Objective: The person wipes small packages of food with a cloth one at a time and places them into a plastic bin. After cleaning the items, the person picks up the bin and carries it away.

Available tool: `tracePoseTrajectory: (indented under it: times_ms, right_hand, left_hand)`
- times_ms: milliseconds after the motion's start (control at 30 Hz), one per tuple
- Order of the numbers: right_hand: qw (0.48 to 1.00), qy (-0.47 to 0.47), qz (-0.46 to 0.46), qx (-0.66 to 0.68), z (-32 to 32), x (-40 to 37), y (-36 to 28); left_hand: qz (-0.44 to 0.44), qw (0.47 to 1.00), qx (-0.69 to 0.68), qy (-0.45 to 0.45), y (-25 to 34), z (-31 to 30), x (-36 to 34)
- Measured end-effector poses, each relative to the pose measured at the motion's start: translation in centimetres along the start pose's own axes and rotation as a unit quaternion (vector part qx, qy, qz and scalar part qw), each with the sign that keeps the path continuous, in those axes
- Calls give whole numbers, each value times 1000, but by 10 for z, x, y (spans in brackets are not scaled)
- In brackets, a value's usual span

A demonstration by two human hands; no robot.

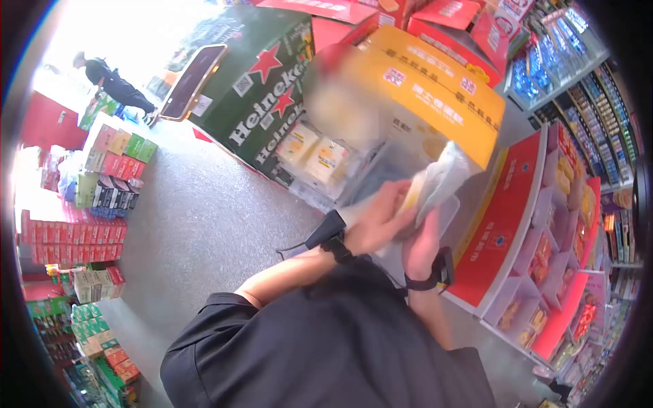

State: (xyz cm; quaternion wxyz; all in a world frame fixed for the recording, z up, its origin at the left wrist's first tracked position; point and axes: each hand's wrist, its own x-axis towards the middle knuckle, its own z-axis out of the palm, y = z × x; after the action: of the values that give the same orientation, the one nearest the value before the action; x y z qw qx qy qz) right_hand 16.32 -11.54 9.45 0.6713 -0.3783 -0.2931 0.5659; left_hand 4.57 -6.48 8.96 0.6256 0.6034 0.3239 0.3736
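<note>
My left hand [377, 221] and my right hand [423, 246] are close together in front of me, fingers closed around a crinkled whitish plastic packet [445, 175]. Something yellowish shows along the packet's left side, near my left fingers; motion blur hides its detail. Below and behind the hands is a clear plastic bin [371, 180]. White-and-yellow square packets [325, 162] lie in it to the left of my hands. An open yellow carton [435, 88] stands just beyond, its flap tilted over the bin. Both wrists wear black straps with small devices.
A green Heineken carton [255, 88] stands left of the bin, with a phone [194, 81] near its corner. Red cartons [462, 34] are piled behind. On the right, a red-fronted shelf [507, 217] holds snack trays. Stacked boxes [75, 234] line the left. A person [112, 81] is far left.
</note>
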Motion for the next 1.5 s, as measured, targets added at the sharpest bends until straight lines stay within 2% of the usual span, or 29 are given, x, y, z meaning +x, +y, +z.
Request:
tracePoseTrajectory:
  times_ms: [33,100,133,200,233,333,400,433,500,567,667,733,800,833,867,900,967,1033,1100,1133,1233,1267,1333,1367,1433,1500]
  right_hand:
    - [997,-10,-25,-76,0,6,0]
    - [971,-29,-77,-225,0,18,5]
    - [964,-27,-96,-245,3,22,7]
    - [949,-30,-137,-283,9,21,12]
    - [941,-32,-154,-300,11,17,16]
    - [914,-19,-164,-371,8,4,27]
    - [887,-15,-169,-430,11,-3,30]
    - [880,-9,-161,-446,13,-6,32]
    - [865,5,-145,-479,12,-16,36]
    - [892,25,-128,-432,0,-26,44]
    - [934,47,-127,-332,-10,-24,51]
    - [959,50,-137,-243,7,-10,40]
    - [953,36,-126,-271,10,7,27]
    - [950,30,-124,-284,9,16,21]
    - [944,30,-120,-306,9,19,16]
    - [965,33,-71,-251,-2,25,19]
    - [989,34,27,-141,-46,41,36]
    - [993,26,101,51,-82,50,48]
    - [967,-11,153,204,-97,51,49]
    - [949,-56,148,272,-92,47,42]
    - [949,14,108,294,-51,21,18]
    - [944,30,100,314,-48,11,19]
    - [979,63,43,187,-17,-4,11]
    - [989,80,12,123,-2,-4,7]
    - [997,62,-21,-37,-4,-8,10]
    - [984,47,-29,-171,-24,-6,32]
  left_hand:
    - [-20,994,-109,-19,2,4,2]
    - [-46,965,-257,21,-11,9,7]
    - [-56,942,-328,40,-22,8,9]
    - [-159,935,-317,-13,-69,-4,15]
    - [-213,925,-311,-35,-69,-10,15]
    - [-142,911,-385,46,-39,0,18]
    - [-145,923,-350,69,-41,1,17]
    - [-156,916,-360,87,-23,0,17]
    - [-148,929,-329,88,-52,1,18]
    - [-147,933,-320,74,-45,0,18]
    - [11,986,-126,111,-98,18,23]
    - [46,997,-32,54,-74,17,9]
    - [24,995,-89,33,-76,23,6]
    - [-64,986,-153,-5,-48,16,2]
    - [-81,987,-139,-15,-42,15,0]
    - [-98,987,-124,-24,-35,12,-1]
    - [19,998,61,16,-54,22,-4]
    - [44,997,56,-7,-64,25,-7]
    - [80,993,84,-37,-66,25,-10]
    - [82,993,83,-23,-52,23,-13]
    - [44,999,14,-6,-22,14,-8]
    - [62,998,7,20,-41,14,-4]
    - [-47,987,-151,0,-28,12,-3]
    - [-35,972,-232,-11,-39,13,3]
    - [-17,985,-172,-19,-48,16,6]
    - [-14,994,-102,-39,-43,12,8]
